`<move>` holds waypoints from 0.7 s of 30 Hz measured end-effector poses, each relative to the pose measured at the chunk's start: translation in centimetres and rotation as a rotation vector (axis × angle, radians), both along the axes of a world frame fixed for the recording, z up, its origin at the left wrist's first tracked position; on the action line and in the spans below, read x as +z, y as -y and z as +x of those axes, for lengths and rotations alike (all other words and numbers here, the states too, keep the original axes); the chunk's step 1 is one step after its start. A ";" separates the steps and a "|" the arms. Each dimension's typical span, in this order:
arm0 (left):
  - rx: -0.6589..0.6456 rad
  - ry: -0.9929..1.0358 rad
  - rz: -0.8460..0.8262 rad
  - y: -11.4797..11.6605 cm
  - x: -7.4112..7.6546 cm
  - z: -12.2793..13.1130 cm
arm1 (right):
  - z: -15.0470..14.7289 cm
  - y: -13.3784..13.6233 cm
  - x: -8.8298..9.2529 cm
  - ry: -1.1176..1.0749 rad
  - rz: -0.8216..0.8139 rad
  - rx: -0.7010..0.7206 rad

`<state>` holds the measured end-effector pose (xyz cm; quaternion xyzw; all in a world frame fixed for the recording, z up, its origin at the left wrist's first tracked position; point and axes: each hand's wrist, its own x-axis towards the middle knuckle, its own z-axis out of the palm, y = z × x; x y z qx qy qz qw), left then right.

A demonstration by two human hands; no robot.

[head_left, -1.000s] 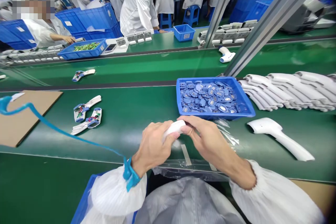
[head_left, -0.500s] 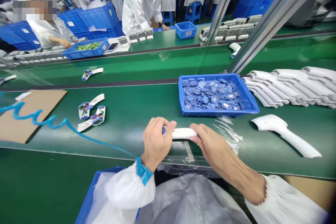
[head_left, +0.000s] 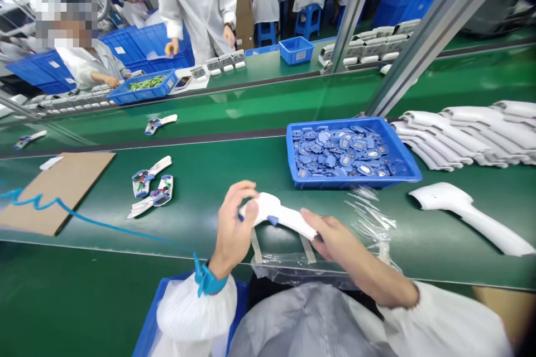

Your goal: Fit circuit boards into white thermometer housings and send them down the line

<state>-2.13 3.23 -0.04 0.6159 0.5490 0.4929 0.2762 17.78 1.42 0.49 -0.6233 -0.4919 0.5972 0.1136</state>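
Note:
A white plastic housing of a handheld, gun-shaped device (head_left: 280, 215) lies across my two hands above the green belt, with a small blue part (head_left: 273, 220) showing at its middle. My left hand (head_left: 232, 223) grips its wider head end. My right hand (head_left: 330, 240) holds the handle end between its fingers. An ESD wrist strap (head_left: 207, 281) circles my left wrist, and its blue coiled cord (head_left: 42, 206) runs off to the left. Strips of tape (head_left: 307, 248) and loose clear plastic film (head_left: 371, 228) lie close to my right hand.
A blue tray of small blue parts (head_left: 335, 182) stands ahead, with stacked white housings (head_left: 460, 136) to its right and a single housing (head_left: 469, 215) below those. Opened devices (head_left: 151, 187) and a cardboard sheet (head_left: 54, 192) lie left. Co-workers stand beyond a metal rail (head_left: 435, 33).
The housing has turned from a short end-on view to lying lengthwise, its head left. My hands have spread apart. The co-worker opposite has straightened up.

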 end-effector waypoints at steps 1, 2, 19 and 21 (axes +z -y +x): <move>0.077 0.125 -0.022 -0.1 -0.3 -0.2 | -0.5 -0.2 -0.2 -0.089 -0.168 -0.007; 0.160 0.226 -0.053 -0.4 -0.7 -0.1 | -1.0 -0.3 -0.3 -0.151 -0.265 0.017; 0.343 0.163 -0.249 -6.0 -3.2 1.3 | -6.1 0.0 -0.6 0.746 0.655 0.623; 0.317 0.196 -0.274 -6.0 -3.1 1.0 | -6.2 -0.2 0.2 0.758 0.667 0.624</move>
